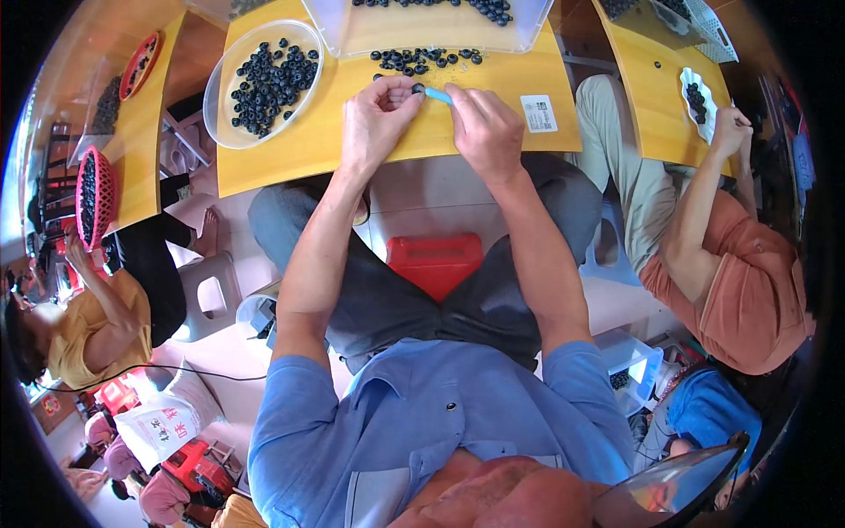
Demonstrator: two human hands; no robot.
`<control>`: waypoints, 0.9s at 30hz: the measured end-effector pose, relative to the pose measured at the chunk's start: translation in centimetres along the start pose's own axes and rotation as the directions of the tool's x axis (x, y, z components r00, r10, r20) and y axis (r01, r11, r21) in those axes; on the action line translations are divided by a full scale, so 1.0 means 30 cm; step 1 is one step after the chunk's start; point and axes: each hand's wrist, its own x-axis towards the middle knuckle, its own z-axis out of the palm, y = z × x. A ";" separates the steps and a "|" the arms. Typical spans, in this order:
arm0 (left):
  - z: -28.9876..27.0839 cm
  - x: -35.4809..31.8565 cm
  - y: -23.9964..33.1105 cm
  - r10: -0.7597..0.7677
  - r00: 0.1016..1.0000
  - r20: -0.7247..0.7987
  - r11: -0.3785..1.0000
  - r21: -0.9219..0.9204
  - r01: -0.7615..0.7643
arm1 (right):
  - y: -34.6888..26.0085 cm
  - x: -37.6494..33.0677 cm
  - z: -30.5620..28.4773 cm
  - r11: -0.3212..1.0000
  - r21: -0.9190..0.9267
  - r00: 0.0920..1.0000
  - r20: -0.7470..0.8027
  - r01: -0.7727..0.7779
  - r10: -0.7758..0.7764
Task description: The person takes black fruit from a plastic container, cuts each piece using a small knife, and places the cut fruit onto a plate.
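Observation:
My left hand [374, 123] pinches a small black round piece [418, 89] between thumb and fingertips above the yellow table [290, 167]. A slim light-blue tool [437, 95] sits in the closed fingers of my right hand [487, 132], its tip against or very close to that piece. My fingers hide the rest of the tool. Just beyond my hands lies a loose row of similar black pieces [422, 60]. A round translucent tub [211, 114] holding many more of them stands to the left of my left hand.
A clear plastic bin [370, 40] with black pieces stands at the table's far side. Right of my right hand lies a white printed card [539, 113]. A red container [434, 262] is below, between my legs. People work at tables on both sides, with red baskets [104, 198] at left.

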 end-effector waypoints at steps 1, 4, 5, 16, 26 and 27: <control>0.000 -0.001 0.005 -0.001 1.000 0.001 1.000 0.022 0.001 | 0.001 -0.001 0.000 1.000 0.000 1.000 0.001 0.000 0.000; 0.002 -0.007 0.025 -0.006 1.000 -0.006 0.999 0.051 0.006 | 0.002 -0.003 -0.002 1.000 -0.018 1.000 0.011 0.004 -0.004; 0.001 -0.009 0.027 -0.006 1.000 -0.006 0.999 0.051 0.007 | 0.002 -0.005 -0.001 1.000 -0.023 1.000 0.014 0.005 -0.005; -0.037 -0.025 0.028 0.126 0.990 -0.070 0.992 0.020 -0.125 | -0.001 0.007 0.008 0.993 -0.011 0.991 0.063 -0.114 0.114; -0.320 0.061 -0.004 0.229 0.837 -0.497 0.966 0.222 -0.132 | -0.006 -0.001 0.004 0.991 0.006 0.989 0.052 -0.137 0.136; -0.343 0.063 0.006 0.204 0.828 -0.522 0.973 0.203 -0.112 | -0.004 -0.002 0.002 0.991 0.016 0.991 0.041 -0.132 0.131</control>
